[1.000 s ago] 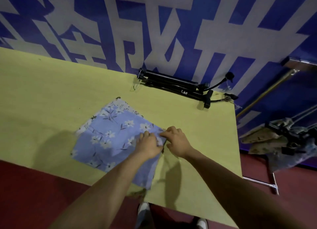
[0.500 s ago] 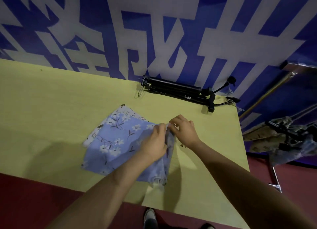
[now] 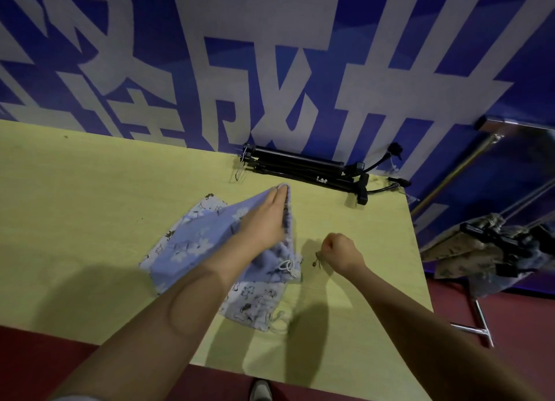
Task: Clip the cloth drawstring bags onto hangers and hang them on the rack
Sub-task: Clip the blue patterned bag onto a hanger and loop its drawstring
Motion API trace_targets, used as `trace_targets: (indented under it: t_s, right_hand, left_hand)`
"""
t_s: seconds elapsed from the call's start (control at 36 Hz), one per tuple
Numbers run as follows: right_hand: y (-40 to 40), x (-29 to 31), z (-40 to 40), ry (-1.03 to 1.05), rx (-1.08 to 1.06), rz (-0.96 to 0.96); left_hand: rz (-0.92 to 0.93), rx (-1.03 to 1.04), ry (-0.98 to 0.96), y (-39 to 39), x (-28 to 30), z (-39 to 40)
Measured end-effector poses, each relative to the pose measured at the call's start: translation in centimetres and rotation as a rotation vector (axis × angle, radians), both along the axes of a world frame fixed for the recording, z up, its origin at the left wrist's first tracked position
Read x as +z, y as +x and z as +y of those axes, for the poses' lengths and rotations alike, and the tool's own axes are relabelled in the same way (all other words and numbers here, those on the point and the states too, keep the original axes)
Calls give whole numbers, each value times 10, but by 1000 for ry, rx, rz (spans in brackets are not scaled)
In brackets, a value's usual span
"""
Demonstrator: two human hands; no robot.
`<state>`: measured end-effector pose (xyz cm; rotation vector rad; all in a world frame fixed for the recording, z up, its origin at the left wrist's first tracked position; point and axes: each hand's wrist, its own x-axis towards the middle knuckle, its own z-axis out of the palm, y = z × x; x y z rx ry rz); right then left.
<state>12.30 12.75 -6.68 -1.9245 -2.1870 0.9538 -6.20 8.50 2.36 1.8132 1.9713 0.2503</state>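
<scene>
A blue floral drawstring bag (image 3: 198, 238) lies on the yellow table (image 3: 90, 208), over a white bag with small dark prints (image 3: 255, 301). My left hand (image 3: 267, 217) grips the blue bag's open edge and lifts it off the table, fingers pointing away from me. My right hand (image 3: 339, 249) is a closed fist just right of the bag, pinching a thin cord with a dark tip (image 3: 317, 261) that hangs below it. A bundle of black clip hangers (image 3: 300, 167) lies at the table's back edge. The rack (image 3: 480, 325) stands to the right, past the table.
Several cloth bags on hangers (image 3: 492, 250) hang on the rack at the right. A blue and white banner wall (image 3: 270, 55) runs directly behind the table. The floor (image 3: 510, 325) is dark red, and my shoe (image 3: 260, 390) shows below the table's near edge.
My left hand has raised the blue bag's edge up and away from me, uncovering the white printed bag. My right hand has pulled away to the right with the cord.
</scene>
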Motion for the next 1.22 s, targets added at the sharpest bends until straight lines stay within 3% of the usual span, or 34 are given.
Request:
trace_targets:
  t_s: [0.17, 0.28, 0.56, 0.78, 0.89, 1.0, 1.11, 1.22]
  right_hand:
    - [5, -17, -13, -1, 129, -39]
    - [5, -25, -17, 43, 203, -45]
    - [5, -32, -16, 107, 266, -22]
    - [-4, -13, -13, 205, 35, 287]
    - [-27, 14, -11, 175, 50, 483]
    - [-57, 32, -13, 259, 173, 407]
    - [-78, 38, -13, 284, 86, 348]
    - [-94, 48, -3, 236, 84, 442]
  left_hand:
    - [-69, -38, -245, 6, -25, -11]
    - [-71, -43, -310, 8, -33, -17]
    - [-99, -77, -256, 2, -38, -16]
    - [-95, -76, -275, -3, -34, -13]
    - [-104, -85, -265, -8, -25, -9]
    - [-86, -71, -202, -18, -5, -2]
    - [-30, -63, -133, -34, 16, 4]
    - [2, -70, -46, -47, 34, 6]
